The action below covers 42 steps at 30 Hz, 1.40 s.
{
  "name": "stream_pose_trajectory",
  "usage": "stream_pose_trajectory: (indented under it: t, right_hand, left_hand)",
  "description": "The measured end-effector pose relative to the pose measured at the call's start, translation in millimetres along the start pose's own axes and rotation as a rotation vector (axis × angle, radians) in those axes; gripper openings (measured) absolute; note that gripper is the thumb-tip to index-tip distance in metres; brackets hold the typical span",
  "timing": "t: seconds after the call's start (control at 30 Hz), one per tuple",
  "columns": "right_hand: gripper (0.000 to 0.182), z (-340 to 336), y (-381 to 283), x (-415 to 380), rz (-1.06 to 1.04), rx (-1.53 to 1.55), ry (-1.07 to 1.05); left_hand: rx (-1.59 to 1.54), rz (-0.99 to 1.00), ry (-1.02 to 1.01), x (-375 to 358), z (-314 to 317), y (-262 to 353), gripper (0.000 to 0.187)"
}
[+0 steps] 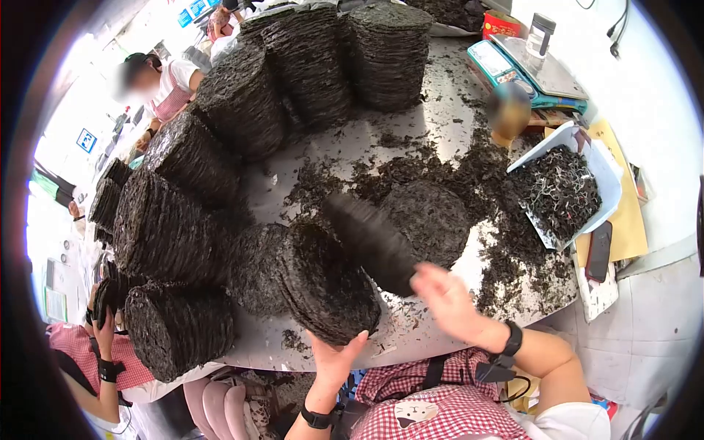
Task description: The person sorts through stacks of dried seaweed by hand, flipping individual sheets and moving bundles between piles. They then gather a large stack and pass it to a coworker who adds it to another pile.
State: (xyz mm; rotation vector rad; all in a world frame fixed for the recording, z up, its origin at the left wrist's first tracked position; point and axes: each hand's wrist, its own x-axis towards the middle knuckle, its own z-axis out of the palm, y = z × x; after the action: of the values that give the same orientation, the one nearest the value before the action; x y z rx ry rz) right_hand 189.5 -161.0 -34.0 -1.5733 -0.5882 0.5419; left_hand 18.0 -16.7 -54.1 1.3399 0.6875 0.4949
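My left hand (336, 361) grips the lower edge of a tilted stack of round dried seaweed sheets (330, 282), thumb and fingers around it. In my right hand (447, 302) is a single dark seaweed sheet (374, 242), pinched at its lower right edge and blurred by motion. The sheet is tilted beside the stack. Beyond it, a flat round seaweed disc (425, 220) lies on the metal table (275, 194) amid loose flakes. Another seaweed disc or pile (257, 268) stands just left of the held stack, partly hidden by it.
Several tall seaweed stacks (389, 55) curve along the far and left sides. At right are a white scoop-shaped tray (612, 180) of scraps, a phone (599, 251), a scale (506, 70) and a jar (540, 35). A co-worker's hand (105, 323) holds seaweed at left; another person (176, 88) sits beyond.
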Motion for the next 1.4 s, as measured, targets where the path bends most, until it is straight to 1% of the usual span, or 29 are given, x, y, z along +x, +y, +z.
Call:
stream_pose_trajectory:
  t: [0.03, 0.1, 0.13, 0.2, 0.23, 0.27, 0.33, 0.4, 0.47, 0.6, 0.63, 0.73, 0.77, 0.87, 0.9, 0.93, 0.97, 1.0, 1.03, 1.07, 1.1, 1.13, 1.17, 1.2, 1.23, 1.27, 1.3, 1.33, 1.4]
  right_hand:
    - [0.032, -17, 9, 8, 0.034, -0.006, 0.066]
    - [0.032, -43, 21, 23, 0.203, 0.282, 0.241]
    - [0.035, -62, 38, 30, 0.271, 0.345, 0.232]
    - [0.042, -75, 67, 34, 0.149, 0.193, 0.34]
    - [0.049, -73, 76, 31, 0.15, -0.071, 0.464]
    - [0.048, -69, 83, 25, 0.056, -0.101, 0.429]
    - [0.048, -48, 46, 12, 0.106, 0.107, 0.071]
    - [0.046, -21, 11, 3, -0.232, -0.154, -0.222]
    - [0.045, 6, -13, -3, -0.514, -0.457, -0.275]
    - [0.042, 24, -13, 0, -0.489, -0.46, -0.351]
    - [0.039, 24, -15, 1, -0.469, -0.424, -0.389]
    - [0.036, 15, -26, 5, -0.281, -0.269, -0.531]
    - [0.032, 12, -29, 5, -0.28, -0.237, -0.532]
    - [0.029, 11, -28, 0, -0.201, -0.21, -0.414]
    - [0.03, 8, -27, 0, -0.068, -0.049, -0.33]
    - [0.033, 2, -27, 5, -0.091, -0.057, -0.19]
    - [0.039, -6, -21, 11, -0.062, -0.031, -0.025]
    - [0.044, -18, -1, 21, 0.016, 0.053, 0.082]
    - [0.048, -31, 23, 36, -0.047, 0.142, 0.16]
    - [0.054, -47, 55, 49, -0.052, 0.143, 0.244]
    - [0.059, -57, 74, 51, -0.077, -0.078, 0.36]
    - [0.064, -60, 76, 51, -0.105, -0.3, 0.474]
    - [0.069, -63, 74, 43, -0.129, -0.445, 0.447]
    - [0.061, -56, 62, 34, -0.267, -0.506, 0.344]
    - [0.051, -45, 47, 25, -0.293, -0.513, 0.183]
    - [0.049, -26, 34, 13, -0.296, -0.36, 0.063]
    - [0.049, -11, 18, 3, -0.338, -0.348, -0.066]
    - [0.047, 2, 4, -6, -0.423, -0.403, -0.166]
    - [0.044, 25, 2, -17, -0.438, -0.481, -0.308]
  left_hand:
    - [-0.014, -0.011, 0.015, -1, -4, 0, 0.081]
    - [-0.084, -0.051, 0.047, -3, -11, 0, 0.081]
    - [-0.119, -0.072, 0.063, -3, -14, 0, 0.081]
    - [-0.141, -0.091, 0.035, -4, -20, -3, 0.08]
    - [-0.17, -0.092, 0.034, -2, -20, -4, 0.079]
    - [-0.2, -0.095, 0.039, -2, -20, -5, 0.078]
    - [-0.181, -0.113, -0.005, -2, -16, -3, 0.076]
    - [-0.19, -0.114, -0.055, 1, -7, -1, 0.075]
    - [-0.226, -0.1, -0.092, 2, 5, -3, 0.074]
    - [-0.307, -0.098, -0.144, 2, -2, -5, 0.075]
    - [-0.32, -0.116, -0.153, 1, -9, -9, 0.076]
    - [-0.378, -0.125, -0.196, -2, -16, -9, 0.078]
    - [-0.358, -0.158, -0.203, -1, -18, -8, 0.078]
    - [-0.334, -0.175, -0.125, 0, -12, -1, 0.077]
    - [-0.35, -0.163, -0.099, 0, -11, -3, 0.075]
    - [-0.345, -0.159, -0.071, 1, -13, -4, 0.075]
    - [-0.339, -0.155, -0.045, 0, -16, -6, 0.075]
    - [-0.333, -0.151, -0.018, 0, -18, -8, 0.075]
    - [-0.313, -0.149, -0.006, -2, -21, -8, 0.076]
    - [-0.306, -0.159, -0.006, -4, -25, -9, 0.076]
    - [-0.301, -0.168, -0.007, -5, -28, -11, 0.077]
    - [-0.297, -0.173, -0.008, -4, -28, -12, 0.078]
    - [-0.31, -0.141, 0.005, -4, -24, -11, 0.076]
    - [-0.291, -0.142, -0.014, -4, -21, -10, 0.075]
    - [-0.267, -0.15, -0.031, -4, -18, -8, 0.074]
    - [-0.24, -0.157, -0.05, -3, -16, -6, 0.074]
    - [-0.212, -0.119, -0.066, -3, -8, -3, 0.071]
    - [-0.215, -0.114, -0.081, -3, -1, -6, 0.07]
    - [-0.219, -0.105, -0.105, -5, 8, -14, 0.068]
